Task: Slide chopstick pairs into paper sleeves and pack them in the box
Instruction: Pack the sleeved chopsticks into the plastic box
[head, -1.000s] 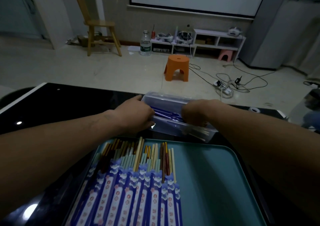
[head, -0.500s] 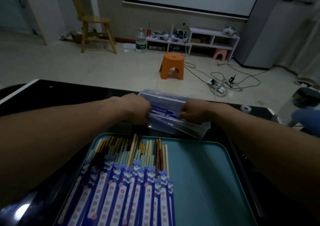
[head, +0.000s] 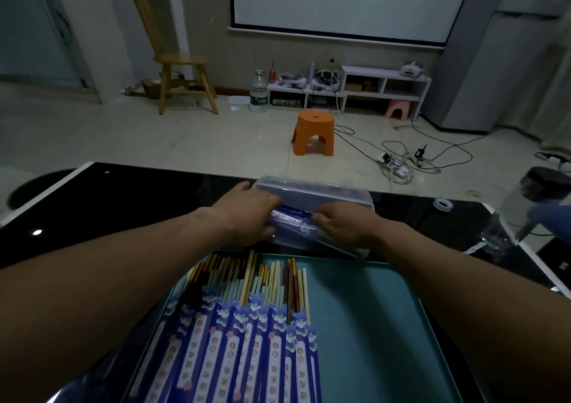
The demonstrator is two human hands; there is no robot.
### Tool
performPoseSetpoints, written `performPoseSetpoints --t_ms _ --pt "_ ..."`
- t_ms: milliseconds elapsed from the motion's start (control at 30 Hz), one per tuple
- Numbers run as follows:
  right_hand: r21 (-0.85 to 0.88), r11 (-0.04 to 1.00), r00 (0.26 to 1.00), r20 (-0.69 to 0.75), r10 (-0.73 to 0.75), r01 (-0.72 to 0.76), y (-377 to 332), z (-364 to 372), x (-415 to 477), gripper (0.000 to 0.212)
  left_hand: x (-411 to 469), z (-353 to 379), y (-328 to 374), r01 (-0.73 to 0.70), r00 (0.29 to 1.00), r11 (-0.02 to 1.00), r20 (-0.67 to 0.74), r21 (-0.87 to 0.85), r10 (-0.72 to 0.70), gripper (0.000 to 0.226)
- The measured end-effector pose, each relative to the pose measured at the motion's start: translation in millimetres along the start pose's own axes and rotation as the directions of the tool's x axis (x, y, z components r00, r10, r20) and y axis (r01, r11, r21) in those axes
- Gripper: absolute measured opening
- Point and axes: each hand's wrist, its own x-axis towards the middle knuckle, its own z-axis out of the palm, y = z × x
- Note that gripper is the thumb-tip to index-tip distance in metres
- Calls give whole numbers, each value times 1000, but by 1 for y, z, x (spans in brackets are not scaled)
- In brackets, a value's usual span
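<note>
A clear plastic box (head: 318,191) lies across the black table just beyond the teal tray (head: 364,325). Blue-and-white sleeved chopsticks (head: 292,214) show inside it between my hands. My left hand (head: 247,214) covers the box's left end, its fingers curled down onto the sleeved chopsticks. From the right, my right hand (head: 340,223) pinches the same bundle with curled fingers. Whether the bundle rests on the box's bottom is hidden. Several more sleeved chopstick pairs (head: 247,325) lie side by side on the tray's left half, their tips pointing away from me.
The black glass table (head: 123,198) ends just past the box. A roll of tape (head: 442,204) and a clear container (head: 525,211) stand at the right. The tray's right half is bare. Beyond the table are an orange stool (head: 313,137), a wooden chair and floor cables.
My hands have drawn closer together over the box, and the right hand has shifted left along the sleeves. The box's near side has tipped slightly. The tray's chopsticks have not moved.
</note>
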Motion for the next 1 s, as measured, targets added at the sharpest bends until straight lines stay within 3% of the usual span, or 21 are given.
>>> performPoseSetpoints --t_ms 100,200,367,533,600,667,733,800,900,1000 --pt "63 997 999 -26 36 -35 -7 3 -3 44 2 0 4 77 982 996 175 -34 -70 23" --pt "146 989 984 -176 15 11 -13 1 -15 36 -1 -2 3 72 995 995 75 -72 -66 25" --pt "129 988 938 -344 -40 90 -32 -2 -40 33 -28 -2 8 71 983 984 -154 -164 -96 40" --pt "88 994 911 -412 -25 67 -65 6 -73 26 -77 -7 32 153 966 953 -166 -260 -200 35" --pt "65 997 933 -352 67 -47 -78 11 -89 25 -98 -9 42 251 937 907 -148 -338 -315 22" --pt "61 968 955 -163 249 -242 -86 18 -109 26 -125 -4 55 373 898 823 -54 -428 -436 12" --pt "159 887 899 133 417 -434 -95 30 -130 25 -148 12 69 453 877 793 40 -408 -479 21" --pt "249 790 820 303 486 -560 -106 41 -149 27 -166 28 81 475 877 812 103 -339 -470 37" --pt "409 682 795 309 522 -607 -131 53 -153 30 -174 36 88 458 888 838 115 -296 -445 57" --pt "343 719 797 293 529 -604 -148 67 -138 39 -174 34 87 436 899 832 121 -344 -421 60"
